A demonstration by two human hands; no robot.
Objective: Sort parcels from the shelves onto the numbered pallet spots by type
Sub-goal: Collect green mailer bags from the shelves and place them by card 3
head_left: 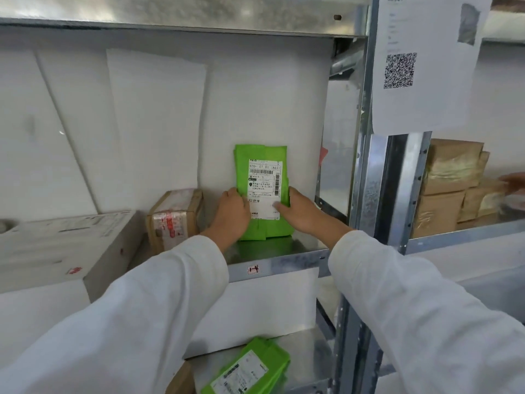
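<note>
both hands, left and right, grip the upright green parcel by its sides on the shelf.

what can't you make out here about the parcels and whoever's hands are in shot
Head view, the only one:
- green parcel: label print too small to read; the left hand and right hand, gripping its sides, cover its lower edges.
- lower green parcel: cut off by the bottom edge.
- another hand: blurred, cut off by the right edge.
- pallet spots: out of frame.
</note>
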